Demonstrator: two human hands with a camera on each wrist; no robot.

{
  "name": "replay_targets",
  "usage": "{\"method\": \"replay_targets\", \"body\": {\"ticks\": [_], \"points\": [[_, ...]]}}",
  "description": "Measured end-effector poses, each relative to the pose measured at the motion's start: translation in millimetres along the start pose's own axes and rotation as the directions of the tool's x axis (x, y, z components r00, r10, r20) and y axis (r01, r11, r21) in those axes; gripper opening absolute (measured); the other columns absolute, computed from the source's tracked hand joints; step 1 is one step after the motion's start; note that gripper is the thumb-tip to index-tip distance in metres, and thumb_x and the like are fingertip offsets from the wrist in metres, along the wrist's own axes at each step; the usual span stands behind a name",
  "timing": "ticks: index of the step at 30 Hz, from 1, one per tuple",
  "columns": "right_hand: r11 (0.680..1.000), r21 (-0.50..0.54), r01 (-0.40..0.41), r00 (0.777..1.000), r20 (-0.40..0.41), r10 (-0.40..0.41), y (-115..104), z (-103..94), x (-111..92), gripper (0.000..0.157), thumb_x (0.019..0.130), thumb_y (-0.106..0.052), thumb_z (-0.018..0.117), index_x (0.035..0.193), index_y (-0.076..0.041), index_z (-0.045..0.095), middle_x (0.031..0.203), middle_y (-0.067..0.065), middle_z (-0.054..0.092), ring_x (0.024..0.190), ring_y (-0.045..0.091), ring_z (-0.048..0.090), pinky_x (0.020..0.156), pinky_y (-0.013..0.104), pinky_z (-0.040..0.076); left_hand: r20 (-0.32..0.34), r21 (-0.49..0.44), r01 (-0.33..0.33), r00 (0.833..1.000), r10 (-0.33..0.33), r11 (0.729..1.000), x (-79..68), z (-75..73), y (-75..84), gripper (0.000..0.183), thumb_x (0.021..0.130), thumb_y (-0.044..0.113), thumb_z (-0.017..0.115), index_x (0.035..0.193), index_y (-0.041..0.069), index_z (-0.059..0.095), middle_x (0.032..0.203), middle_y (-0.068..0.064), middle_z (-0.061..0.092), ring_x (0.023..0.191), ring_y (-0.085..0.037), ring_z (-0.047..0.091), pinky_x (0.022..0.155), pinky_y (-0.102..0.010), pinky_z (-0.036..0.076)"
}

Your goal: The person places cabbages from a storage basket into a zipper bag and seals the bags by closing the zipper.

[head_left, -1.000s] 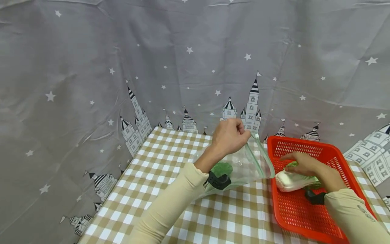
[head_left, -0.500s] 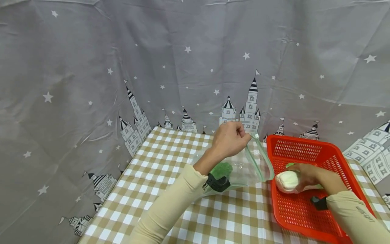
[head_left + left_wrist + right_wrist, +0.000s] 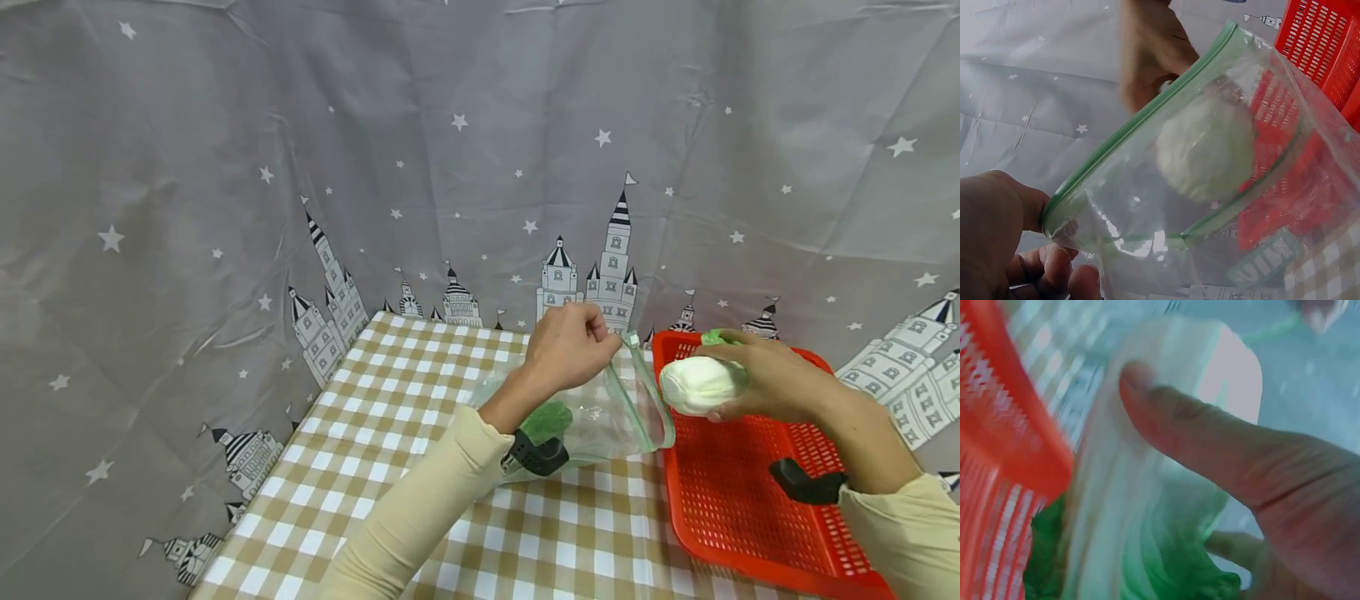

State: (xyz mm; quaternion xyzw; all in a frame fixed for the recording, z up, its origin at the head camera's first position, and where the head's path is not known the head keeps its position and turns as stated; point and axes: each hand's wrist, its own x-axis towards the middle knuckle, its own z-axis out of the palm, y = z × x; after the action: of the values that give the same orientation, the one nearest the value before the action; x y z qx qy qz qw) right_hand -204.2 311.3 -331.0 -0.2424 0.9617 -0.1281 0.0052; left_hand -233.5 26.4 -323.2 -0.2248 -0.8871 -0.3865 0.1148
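Observation:
My left hand (image 3: 570, 346) pinches the green-edged mouth of a clear zip bag (image 3: 600, 408) and holds it up. The bag's mouth gapes to the right. Inside its lower part sits a green leafy-looking piece (image 3: 549, 419), partly behind my wrist, its kind unclear. My right hand (image 3: 780, 379) grips a napa cabbage (image 3: 697, 385) above the basket, its white base pointing left at the bag's mouth. In the left wrist view the cabbage (image 3: 1207, 147) shows through the clear film. The right wrist view has my thumb (image 3: 1179, 419) across the pale stalks, with green leaves below.
The red plastic basket (image 3: 750, 492) stands right of the bag on a checkered tablecloth (image 3: 330, 450). A grey curtain (image 3: 450, 167) with castles and stars hangs behind. Black straps with camera mounts circle both wrists.
My right hand has reached into the basket, taken hold of the napa cabbage and lifted it up toward the bag's mouth. The left hand has stayed almost still with the bag.

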Motion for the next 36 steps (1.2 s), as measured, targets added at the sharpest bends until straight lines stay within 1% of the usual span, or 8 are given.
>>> {"method": "replay_targets", "body": {"ticks": [4, 9, 12, 19, 26, 30, 33, 36], "points": [[0.995, -0.103, -0.020, 0.997, -0.083, 0.012, -40, -4.0, 8, 0.078, 0.060, -0.036, 0.092, 0.128, -0.013, 0.063, 0.134, 0.030, 0.043, 0.107, 0.057, 0.045, 0.080, 0.064, 0.040, 0.005, -0.015, 0.001, 1.000, -0.001, 1.000, 0.0, -0.6, -0.4, 0.019, 0.080, 0.019, 0.063, 0.063, 0.021, 0.057, 0.054, 0.009, 0.051, 0.054, -0.008, 0.050, 0.049, -0.025, 0.040], [0.982, -0.183, -0.054, 0.993, -0.115, 0.033, -83, -0.2, 15, 0.080, 0.060, -0.041, 0.091, 0.132, -0.021, 0.062, 0.133, 0.022, 0.045, 0.098, 0.052, 0.045, 0.054, 0.056, 0.049, 0.008, -0.041, 0.006, 1.000, -0.006, 0.999, 0.7, -3.5, -1.1, 0.019, 0.080, 0.018, 0.063, 0.063, 0.021, 0.057, 0.055, 0.009, 0.052, 0.053, -0.008, 0.051, 0.050, -0.025, 0.041], [0.978, -0.203, -0.047, 0.994, -0.111, 0.024, -99, 3.7, 19, 0.073, 0.060, -0.038, 0.090, 0.126, -0.020, 0.067, 0.120, 0.017, 0.052, 0.093, 0.044, 0.048, 0.054, 0.050, 0.048, 0.006, -0.047, 0.010, 1.000, -0.010, 0.999, 1.8, -5.3, -2.2, 0.019, 0.080, 0.018, 0.064, 0.063, 0.021, 0.057, 0.054, 0.009, 0.052, 0.053, -0.009, 0.051, 0.050, -0.026, 0.041], [0.989, -0.139, 0.051, 0.997, -0.055, -0.059, -112, 11.7, 28, 0.052, 0.062, -0.022, 0.088, 0.111, -0.012, 0.074, 0.095, 0.004, 0.053, 0.081, 0.026, 0.048, 0.058, 0.034, 0.043, 0.021, -0.084, 0.008, 1.000, -0.007, 0.996, 2.8, -7.1, -2.7, 0.018, 0.081, 0.017, 0.063, 0.063, 0.019, 0.058, 0.053, 0.008, 0.053, 0.052, -0.009, 0.051, 0.050, -0.025, 0.041], [0.974, -0.129, 0.188, 0.978, -0.063, -0.197, -118, 16.7, 35, 0.044, 0.058, -0.045, 0.091, 0.084, -0.014, 0.073, 0.088, -0.002, 0.055, 0.078, 0.019, 0.048, 0.062, 0.034, 0.042, 0.053, -0.122, -0.024, 0.998, 0.031, 0.992, 1.5, -7.6, -2.9, 0.016, 0.083, 0.015, 0.062, 0.067, 0.017, 0.058, 0.058, 0.007, 0.055, 0.053, -0.009, 0.051, 0.051, -0.024, 0.040], [0.962, -0.114, 0.247, 0.964, -0.076, -0.257, -122, 20.3, 39, 0.042, 0.060, -0.047, 0.090, 0.073, -0.016, 0.066, 0.072, -0.008, 0.053, 0.070, 0.016, 0.046, 0.063, 0.034, 0.039, 0.091, -0.149, -0.043, 0.994, 0.057, 0.988, -0.5, -8.6, -2.1, 0.016, 0.084, 0.015, 0.063, 0.069, 0.016, 0.058, 0.060, 0.006, 0.055, 0.054, -0.009, 0.050, 0.051, -0.022, 0.040], [0.968, -0.125, 0.216, 0.970, -0.088, -0.228, -125, 21.6, 40, 0.044, 0.064, -0.051, 0.086, 0.064, -0.021, 0.054, 0.057, -0.011, 0.038, 0.057, 0.013, 0.038, 0.055, 0.031, 0.033, 0.101, -0.168, -0.073, 0.991, 0.091, 0.983, -1.3, -9.7, -0.5, 0.016, 0.083, 0.013, 0.063, 0.068, 0.015, 0.059, 0.059, 0.006, 0.055, 0.054, -0.008, 0.049, 0.051, -0.021, 0.039], [0.976, -0.171, 0.132, 0.980, -0.128, -0.155, -129, 23.6, 40, 0.049, 0.068, -0.056, 0.081, 0.061, -0.021, 0.047, 0.055, -0.008, 0.035, 0.050, 0.014, 0.037, 0.046, 0.031, 0.032, 0.112, -0.167, -0.110, 0.985, 0.130, 0.980, -2.0, -10.4, 1.5, 0.016, 0.081, 0.011, 0.062, 0.067, 0.015, 0.059, 0.059, 0.007, 0.054, 0.055, -0.007, 0.049, 0.052, -0.020, 0.039]]}}
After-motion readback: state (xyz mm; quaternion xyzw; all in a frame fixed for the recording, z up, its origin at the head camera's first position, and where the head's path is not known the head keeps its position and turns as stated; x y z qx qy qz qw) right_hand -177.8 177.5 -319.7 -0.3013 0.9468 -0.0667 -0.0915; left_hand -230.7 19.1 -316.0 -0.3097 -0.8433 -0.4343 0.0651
